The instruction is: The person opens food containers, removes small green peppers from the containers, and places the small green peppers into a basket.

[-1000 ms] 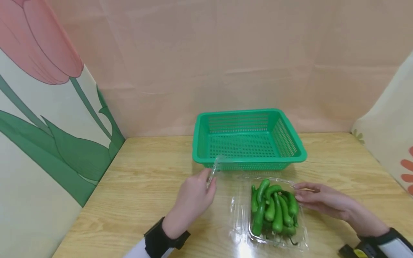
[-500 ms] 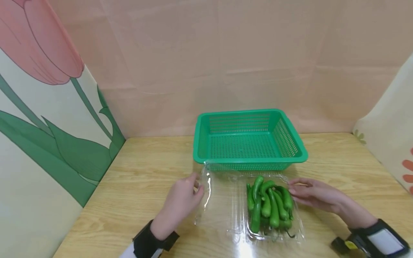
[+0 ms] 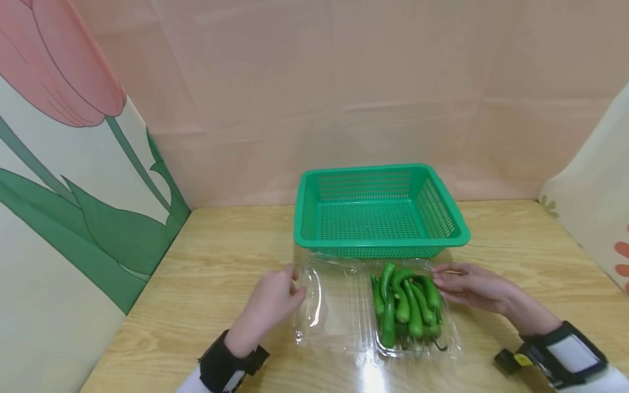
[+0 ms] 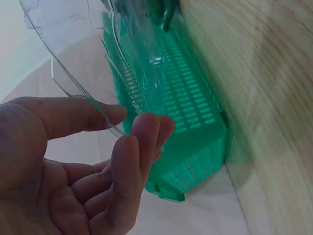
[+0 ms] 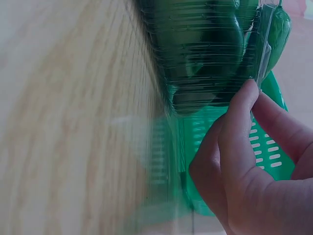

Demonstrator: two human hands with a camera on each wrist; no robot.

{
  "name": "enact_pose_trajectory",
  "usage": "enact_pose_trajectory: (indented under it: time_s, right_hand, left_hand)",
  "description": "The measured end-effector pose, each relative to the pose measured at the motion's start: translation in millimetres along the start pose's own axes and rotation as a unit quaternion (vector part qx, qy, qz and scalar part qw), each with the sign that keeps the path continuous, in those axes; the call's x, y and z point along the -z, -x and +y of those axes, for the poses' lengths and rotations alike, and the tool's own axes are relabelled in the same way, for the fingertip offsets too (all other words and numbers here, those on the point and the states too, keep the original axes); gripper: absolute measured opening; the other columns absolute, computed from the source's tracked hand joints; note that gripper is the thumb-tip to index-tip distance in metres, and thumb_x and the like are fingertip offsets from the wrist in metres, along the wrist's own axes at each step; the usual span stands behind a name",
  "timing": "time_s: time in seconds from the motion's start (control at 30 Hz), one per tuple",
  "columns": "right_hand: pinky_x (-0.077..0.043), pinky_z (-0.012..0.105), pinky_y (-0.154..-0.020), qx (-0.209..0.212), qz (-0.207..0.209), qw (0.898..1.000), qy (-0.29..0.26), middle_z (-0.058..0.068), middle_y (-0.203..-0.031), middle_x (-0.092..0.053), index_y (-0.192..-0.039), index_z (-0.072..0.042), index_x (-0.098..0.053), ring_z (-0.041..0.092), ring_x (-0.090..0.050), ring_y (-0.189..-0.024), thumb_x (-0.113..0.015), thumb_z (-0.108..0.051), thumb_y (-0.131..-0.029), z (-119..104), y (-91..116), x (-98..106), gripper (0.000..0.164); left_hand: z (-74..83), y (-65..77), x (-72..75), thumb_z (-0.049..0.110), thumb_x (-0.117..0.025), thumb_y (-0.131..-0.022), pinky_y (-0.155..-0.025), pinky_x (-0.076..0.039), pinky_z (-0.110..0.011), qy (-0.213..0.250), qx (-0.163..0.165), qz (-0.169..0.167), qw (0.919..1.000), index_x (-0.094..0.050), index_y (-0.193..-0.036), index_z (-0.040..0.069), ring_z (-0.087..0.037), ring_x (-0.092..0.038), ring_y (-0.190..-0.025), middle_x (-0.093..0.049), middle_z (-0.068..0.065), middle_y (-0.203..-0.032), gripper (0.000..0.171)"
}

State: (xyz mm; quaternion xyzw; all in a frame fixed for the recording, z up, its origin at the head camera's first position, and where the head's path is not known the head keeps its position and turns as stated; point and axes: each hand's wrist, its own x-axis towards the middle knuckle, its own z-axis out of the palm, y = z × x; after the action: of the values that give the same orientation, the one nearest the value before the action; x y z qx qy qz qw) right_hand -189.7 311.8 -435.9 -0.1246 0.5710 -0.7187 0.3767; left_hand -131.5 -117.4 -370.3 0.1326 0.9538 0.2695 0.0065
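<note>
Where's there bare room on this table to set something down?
Bare wood lies left of the green basket, beyond the left grip, out to the tulip backdrop, and right of the basket, beyond the right grip. It's crowded between the grips, with the clear lid and tray of green peppers.

Lower peppers (image 3: 432, 331) in front of the green basket (image 3: 383, 243) are partly hidden by others, while the printed tulip (image 3: 64, 60) left of it is cropped.
</note>
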Motion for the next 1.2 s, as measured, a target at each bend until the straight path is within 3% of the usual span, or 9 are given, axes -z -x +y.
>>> enact_pose_trajectory:
  time_s: [0.27, 0.5, 0.67, 0.77, 1.07, 1.2]
  right_hand:
    - [-0.051, 0.027, -0.098, -0.005, 0.030, 0.999, 0.008, 0.001, -0.113, -0.064, -0.128, -0.003, -0.035, 0.012, -0.062, -0.106, -0.041, -0.004, -0.100, -3, -7, 0, 0.029]
    - [-0.051, 0.026, -0.097, -0.011, 0.048, 0.998, 0.031, -0.002, -0.116, -0.061, -0.140, 0.010, -0.017, 0.011, -0.061, -0.107, -0.042, -0.008, -0.101, -5, -11, 0, 0.050]
    - [-0.051, 0.025, -0.096, -0.013, 0.052, 0.998, 0.031, -0.003, -0.116, -0.060, -0.137, 0.005, -0.022, 0.010, -0.060, -0.106, -0.041, -0.008, -0.101, -4, -15, 0, 0.043]
    - [-0.051, 0.025, -0.096, -0.012, 0.059, 0.997, 0.038, -0.003, -0.115, -0.058, -0.138, 0.009, -0.017, 0.010, -0.060, -0.104, -0.042, -0.008, -0.101, -4, -16, 0, 0.048]
    - [-0.051, 0.025, -0.096, -0.019, 0.075, 0.996, 0.054, -0.003, -0.113, -0.058, -0.141, 0.014, -0.007, 0.010, -0.061, -0.104, -0.044, -0.011, -0.101, -4, -17, -3, 0.061]
    - [-0.052, 0.025, -0.096, -0.020, 0.077, 0.995, 0.057, -0.004, -0.114, -0.058, -0.142, 0.015, -0.003, 0.009, -0.061, -0.104, -0.044, -0.012, -0.101, -3, -17, -2, 0.064]
  left_hand:
    - [-5.9, -12.4, -7.2, 0.019, -0.063, -0.089, -0.041, -0.045, -0.021, -0.012, 0.043, -0.006, 0.9990, -0.059, -0.114, -0.004, -0.010, -0.051, -0.050, -0.061, -0.004, -0.068, 0.034]
    - [-9.4, -18.0, -12.8, 0.018, -0.062, -0.089, -0.043, -0.044, -0.023, -0.019, 0.065, -0.008, 0.9976, -0.060, -0.112, -0.003, -0.012, -0.049, -0.051, -0.066, -0.013, -0.085, 0.031]
    - [-13.3, -19.5, -17.2, 0.016, -0.063, -0.089, -0.043, -0.044, -0.023, -0.016, 0.073, -0.016, 0.9970, -0.061, -0.109, -0.003, -0.013, -0.049, -0.050, -0.062, -0.009, -0.077, 0.028]
    - [-16.2, -21.8, -21.6, 0.016, -0.062, -0.089, -0.040, -0.044, -0.023, -0.001, 0.079, -0.027, 0.9965, -0.061, -0.107, -0.003, -0.013, -0.049, -0.049, -0.057, -0.005, -0.071, 0.025]
    - [-21.1, -27.1, -33.4, 0.008, -0.063, -0.086, -0.038, -0.044, -0.022, -0.003, 0.061, -0.039, 0.9974, -0.062, -0.085, 0.002, -0.013, -0.049, -0.048, -0.053, -0.002, -0.063, 0.006]
    - [-21.3, -27.0, -37.8, 0.006, -0.063, -0.085, -0.039, -0.044, -0.023, -0.012, 0.050, -0.038, 0.9980, -0.059, -0.076, 0.003, -0.013, -0.048, -0.048, -0.052, -0.002, -0.061, 0.010]
